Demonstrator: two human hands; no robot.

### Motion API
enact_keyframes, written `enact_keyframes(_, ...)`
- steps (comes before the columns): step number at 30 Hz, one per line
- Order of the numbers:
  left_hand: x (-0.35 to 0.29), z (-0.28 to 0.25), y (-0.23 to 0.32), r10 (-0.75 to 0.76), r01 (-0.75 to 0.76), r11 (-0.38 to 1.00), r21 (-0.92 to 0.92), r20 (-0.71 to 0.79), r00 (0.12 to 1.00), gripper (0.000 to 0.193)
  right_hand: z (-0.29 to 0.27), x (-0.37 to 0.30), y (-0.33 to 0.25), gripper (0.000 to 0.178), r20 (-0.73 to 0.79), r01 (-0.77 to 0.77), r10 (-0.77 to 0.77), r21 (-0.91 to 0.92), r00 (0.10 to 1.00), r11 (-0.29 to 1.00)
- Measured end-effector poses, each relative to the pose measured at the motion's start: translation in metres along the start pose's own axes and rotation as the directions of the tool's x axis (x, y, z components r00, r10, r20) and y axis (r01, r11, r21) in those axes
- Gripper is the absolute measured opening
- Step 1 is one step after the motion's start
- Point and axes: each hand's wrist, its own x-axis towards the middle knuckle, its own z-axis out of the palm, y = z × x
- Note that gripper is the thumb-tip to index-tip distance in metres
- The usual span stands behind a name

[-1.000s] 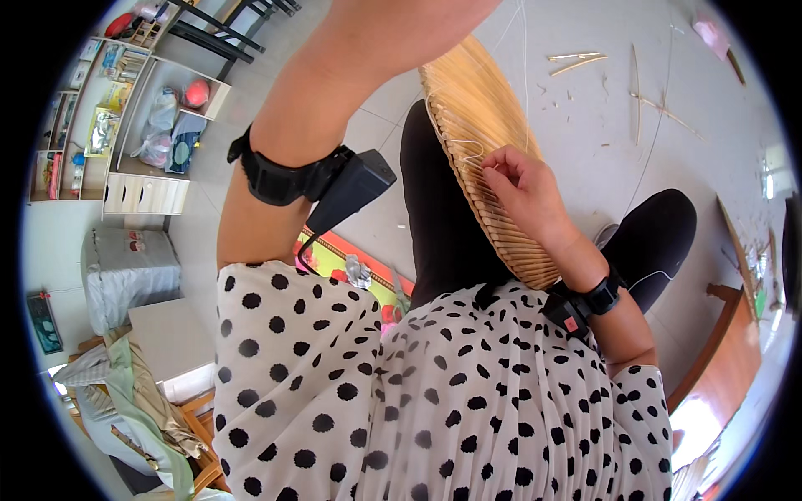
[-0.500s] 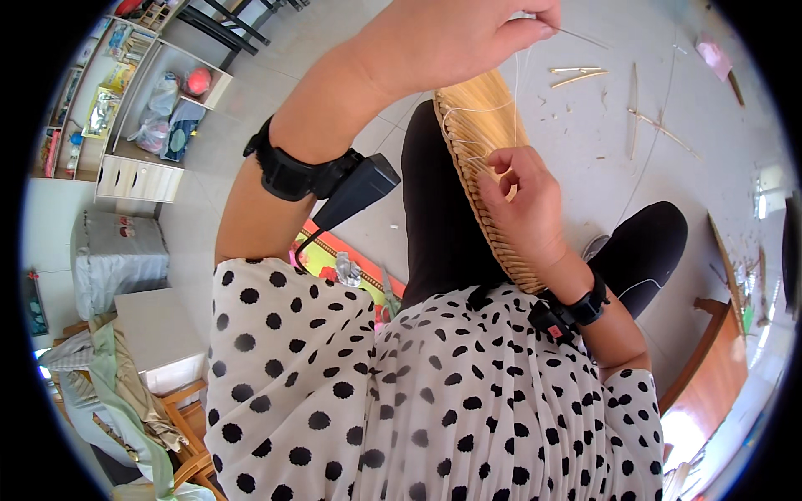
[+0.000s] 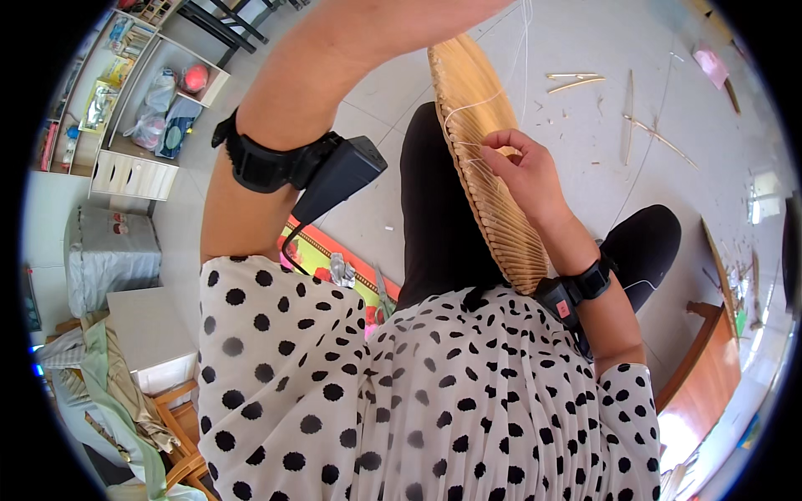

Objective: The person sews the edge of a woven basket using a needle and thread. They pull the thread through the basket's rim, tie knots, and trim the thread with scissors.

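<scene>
A long tan piece, ribbed like a palm-leaf fan [image 3: 468, 71], slants from my lap up and away, with a row of stitched loops down its left edge. Over its face lies my right hand [image 3: 528, 171], thumb and forefinger closed in a pinch at a white thread [image 3: 474, 106] near that edge. Part of the thread loops across the ribs; strands also rise past the fan's far end to the top of the picture. My left forearm [image 3: 334, 63] reaches across the top, and its hand is beyond the picture's edge.
Thin sticks [image 3: 639, 125] and small scraps lie on the tiled floor, with a pink scrap [image 3: 711, 68] farther off. Scissors [image 3: 383, 292] rest on a bright patterned mat [image 3: 361, 284] by my left leg. Shelves [image 3: 134, 134] stand left; a brown wooden panel [image 3: 697, 371] stands right.
My left hand, which pinched a needle with thread, has gone up out of the picture, drawing the strands upward. My right hand has shifted slightly up along the fan.
</scene>
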Motion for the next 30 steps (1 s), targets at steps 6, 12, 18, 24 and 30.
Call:
enact_keyframes(6, -0.003, 0.029, -0.033, 0.249, -0.250, 0.964, -0.096, -0.022, 0.968, 0.010, 0.003, 0.001, -0.007, 0.013, 0.079, -0.227, 0.217, 0.502, 0.973, 0.834)
enact_keyframes(12, -0.033, 0.041, -0.034, 0.071, -0.088, 0.994, 0.068, 0.221, 0.973, 0.010, 0.000, -0.001, -0.003, 0.017, -0.011, -0.116, 0.128, 0.342, 0.992, 0.932)
enact_keyframes(18, -0.068, 0.049, -0.055, -0.059, 0.033, 0.994, 0.106, 0.255, 0.965, 0.010, -0.003, -0.016, 0.006, 0.018, -0.039, 0.030, -0.030, 0.002, 0.999, 1.000)
enact_keyframes(24, -0.089, 0.059, -0.051, -0.168, 0.184, 0.983, -0.028, 0.294, 0.941, 0.010, 0.001, -0.026, -0.005, 0.014, 0.124, 0.020, -0.013, -0.055, 0.992, 0.998)
enact_keyframes(30, -0.107, 0.063, -0.048, -0.308, 0.344, 0.936, -0.071, 0.301, 0.902, 0.012, -0.005, -0.025, -0.021, 0.008, 0.113, -0.034, 0.006, 0.253, 0.994, 0.967)
